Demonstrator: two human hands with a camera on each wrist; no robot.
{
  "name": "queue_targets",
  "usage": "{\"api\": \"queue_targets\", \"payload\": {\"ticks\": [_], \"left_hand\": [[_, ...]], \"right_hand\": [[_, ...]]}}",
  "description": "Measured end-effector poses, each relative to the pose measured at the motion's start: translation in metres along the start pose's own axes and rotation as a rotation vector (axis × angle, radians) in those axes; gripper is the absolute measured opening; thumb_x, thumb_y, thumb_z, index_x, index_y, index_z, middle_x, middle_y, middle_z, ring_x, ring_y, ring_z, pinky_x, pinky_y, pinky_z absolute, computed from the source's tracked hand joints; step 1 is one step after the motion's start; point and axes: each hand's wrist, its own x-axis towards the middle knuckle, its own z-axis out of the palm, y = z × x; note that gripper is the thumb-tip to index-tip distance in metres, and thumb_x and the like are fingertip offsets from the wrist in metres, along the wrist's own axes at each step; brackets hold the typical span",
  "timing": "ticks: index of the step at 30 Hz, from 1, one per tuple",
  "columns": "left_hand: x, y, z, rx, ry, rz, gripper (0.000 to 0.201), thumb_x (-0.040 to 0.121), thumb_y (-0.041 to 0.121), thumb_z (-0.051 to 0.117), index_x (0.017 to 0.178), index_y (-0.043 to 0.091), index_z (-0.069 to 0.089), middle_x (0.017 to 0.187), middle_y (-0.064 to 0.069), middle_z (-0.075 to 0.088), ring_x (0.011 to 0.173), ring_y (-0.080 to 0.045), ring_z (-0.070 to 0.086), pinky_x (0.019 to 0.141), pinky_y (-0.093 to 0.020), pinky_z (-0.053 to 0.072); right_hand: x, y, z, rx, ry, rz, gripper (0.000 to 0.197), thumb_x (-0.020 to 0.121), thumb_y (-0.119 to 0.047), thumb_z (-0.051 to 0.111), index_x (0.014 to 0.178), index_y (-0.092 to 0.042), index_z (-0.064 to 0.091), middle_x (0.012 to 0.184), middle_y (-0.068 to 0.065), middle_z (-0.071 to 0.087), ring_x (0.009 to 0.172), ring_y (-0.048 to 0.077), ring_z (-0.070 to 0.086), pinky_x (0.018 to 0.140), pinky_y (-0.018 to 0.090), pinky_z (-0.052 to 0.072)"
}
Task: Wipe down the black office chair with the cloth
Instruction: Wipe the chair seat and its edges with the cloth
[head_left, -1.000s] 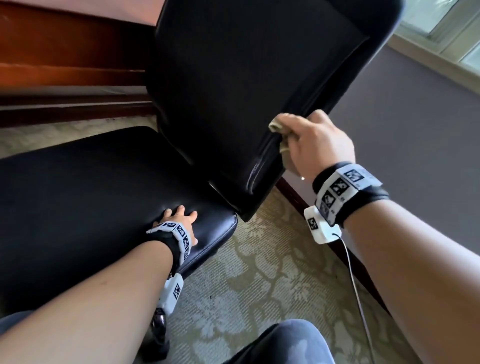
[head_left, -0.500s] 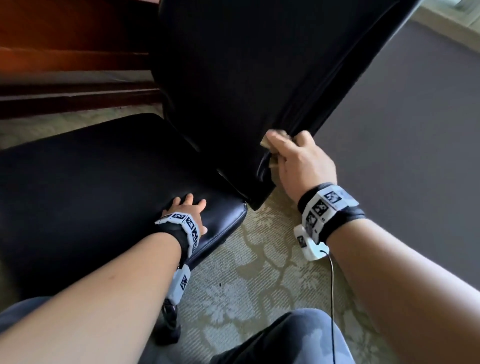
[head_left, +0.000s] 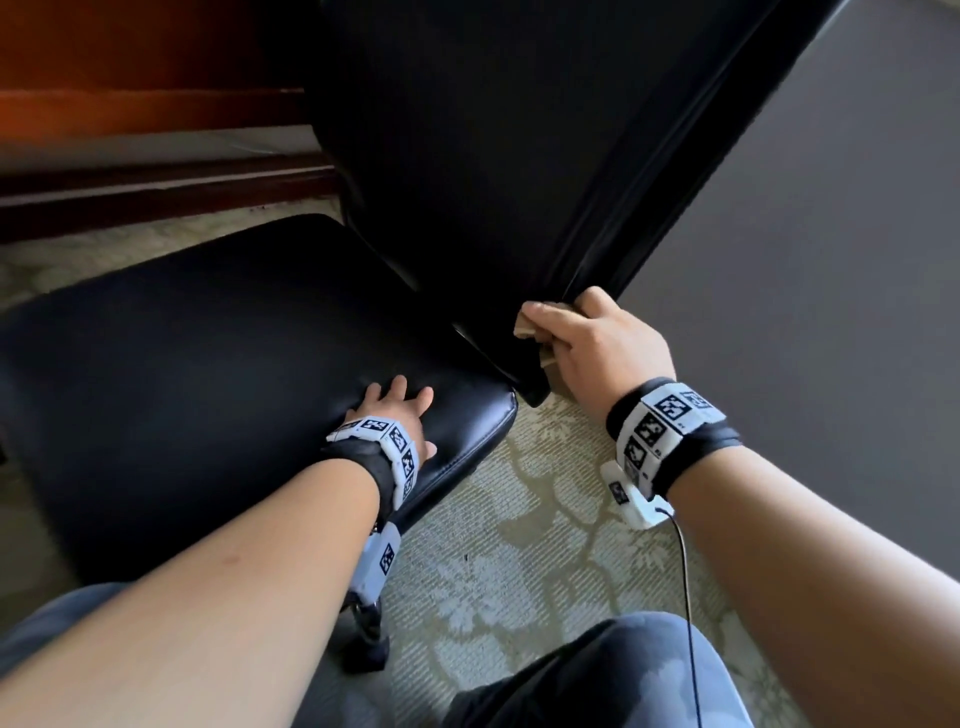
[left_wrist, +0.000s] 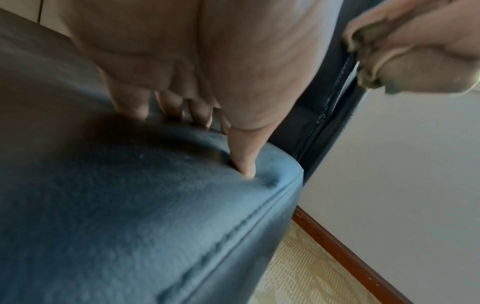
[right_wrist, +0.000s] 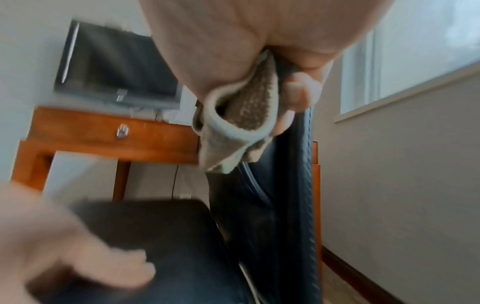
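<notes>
The black office chair fills the head view: its seat (head_left: 197, 364) at left, its backrest (head_left: 519, 145) rising at centre. My right hand (head_left: 597, 343) grips a beige cloth (head_left: 527, 327) wrapped around the backrest's right edge, near its bottom corner. The right wrist view shows the cloth (right_wrist: 239, 127) folded between thumb and fingers against the stitched edge (right_wrist: 303, 185). My left hand (head_left: 400, 410) lies on the seat's near right corner with fingers spread; in the left wrist view its thumb (left_wrist: 244, 156) dents the cushion (left_wrist: 130, 205).
A wooden desk (right_wrist: 109, 135) with a monitor (right_wrist: 116, 67) stands beyond the chair. A grey wall (head_left: 831, 260) with a dark baseboard (left_wrist: 350, 257) runs close on the right. Patterned carpet (head_left: 519, 545) lies under the chair, and my knee (head_left: 623, 675) is at the bottom.
My right hand has slid the cloth down the backrest's right edge, from mid-height to near its bottom corner. My left hand has stayed on the seat corner.
</notes>
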Motion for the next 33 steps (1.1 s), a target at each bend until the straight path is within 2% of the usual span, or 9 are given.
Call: {"api": "queue_targets", "payload": {"ticks": [3, 6, 10, 13, 17, 20, 26, 30, 33], "left_hand": [[0.003, 0.000, -0.003, -0.037, -0.066, -0.015, 0.086, 0.101, 0.043, 0.060, 0.166, 0.042, 0.003, 0.175, 0.004, -0.013, 0.162, -0.032, -0.011, 0.124, -0.059, 0.024], [0.001, 0.000, -0.002, -0.048, -0.025, 0.009, 0.085, 0.101, 0.041, 0.061, 0.166, 0.042, 0.006, 0.176, 0.004, -0.011, 0.162, -0.032, -0.009, 0.126, -0.058, 0.024], [-0.005, -0.003, -0.001, -0.073, 0.002, 0.024, 0.084, 0.100, 0.040, 0.061, 0.166, 0.041, 0.009, 0.176, 0.003, -0.008, 0.162, -0.032, -0.008, 0.126, -0.058, 0.023], [-0.007, -0.003, -0.003, -0.073, -0.001, 0.027, 0.085, 0.099, 0.039, 0.060, 0.166, 0.040, 0.009, 0.176, 0.003, -0.008, 0.162, -0.033, -0.007, 0.126, -0.057, 0.025], [-0.004, -0.002, -0.002, -0.079, 0.000, 0.027, 0.085, 0.099, 0.039, 0.061, 0.166, 0.040, 0.009, 0.176, 0.002, -0.007, 0.162, -0.033, -0.006, 0.126, -0.058, 0.024], [-0.002, 0.000, -0.002, -0.069, -0.018, 0.006, 0.086, 0.099, 0.040, 0.061, 0.166, 0.041, 0.008, 0.176, 0.003, -0.009, 0.162, -0.033, -0.007, 0.126, -0.059, 0.023], [0.001, -0.002, 0.001, -0.067, -0.002, 0.014, 0.084, 0.100, 0.040, 0.060, 0.166, 0.040, 0.008, 0.176, 0.003, -0.008, 0.162, -0.033, -0.006, 0.125, -0.058, 0.027], [0.008, -0.002, 0.002, -0.040, -0.046, -0.020, 0.087, 0.101, 0.048, 0.059, 0.165, 0.046, 0.001, 0.175, 0.007, -0.015, 0.162, -0.030, -0.011, 0.124, -0.057, 0.025], [0.002, 0.000, -0.002, -0.061, -0.044, 0.002, 0.085, 0.100, 0.041, 0.060, 0.166, 0.043, 0.005, 0.176, 0.005, -0.012, 0.162, -0.031, -0.010, 0.126, -0.058, 0.025]], "right_hand": [[-0.009, -0.005, -0.006, 0.291, 0.149, 0.079, 0.039, 0.098, -0.026, 0.062, 0.131, -0.045, 0.065, 0.098, -0.008, 0.056, 0.085, 0.015, 0.062, 0.074, 0.029, 0.052], [-0.025, -0.016, -0.012, 0.396, 0.146, 0.168, 0.030, 0.096, -0.035, 0.063, 0.126, -0.042, 0.067, 0.099, -0.010, 0.059, 0.092, 0.011, 0.061, 0.084, 0.036, 0.055], [0.003, -0.021, -0.051, 0.353, 0.360, 0.232, 0.039, 0.092, -0.065, 0.054, 0.115, -0.038, 0.072, 0.098, -0.009, 0.060, 0.091, 0.005, 0.056, 0.081, 0.020, 0.041], [0.033, -0.010, -0.072, 0.268, 0.487, 0.185, 0.027, 0.099, -0.052, 0.053, 0.111, -0.039, 0.074, 0.101, -0.006, 0.061, 0.089, 0.008, 0.059, 0.076, 0.023, 0.045], [0.032, -0.003, -0.041, 0.087, 0.370, 0.055, 0.019, 0.100, -0.040, 0.056, 0.105, -0.035, 0.074, 0.095, -0.004, 0.057, 0.073, 0.021, 0.060, 0.060, 0.035, 0.054], [0.022, -0.006, -0.024, 0.005, 0.218, -0.027, 0.015, 0.099, -0.038, 0.059, 0.102, -0.035, 0.074, 0.091, -0.004, 0.055, 0.070, 0.025, 0.060, 0.057, 0.034, 0.053], [0.030, -0.003, -0.030, 0.083, 0.389, 0.071, 0.015, 0.099, -0.035, 0.058, 0.100, -0.034, 0.073, 0.094, -0.004, 0.056, 0.069, 0.022, 0.059, 0.056, 0.033, 0.051], [0.004, -0.010, 0.000, 0.043, 0.137, 0.002, 0.015, 0.098, -0.036, 0.059, 0.103, -0.036, 0.073, 0.092, -0.005, 0.053, 0.069, 0.023, 0.060, 0.056, 0.032, 0.051], [0.013, -0.004, -0.019, 0.194, 0.341, 0.082, 0.014, 0.097, -0.033, 0.062, 0.099, -0.035, 0.076, 0.094, -0.006, 0.060, 0.077, 0.014, 0.061, 0.068, 0.024, 0.049]]}}
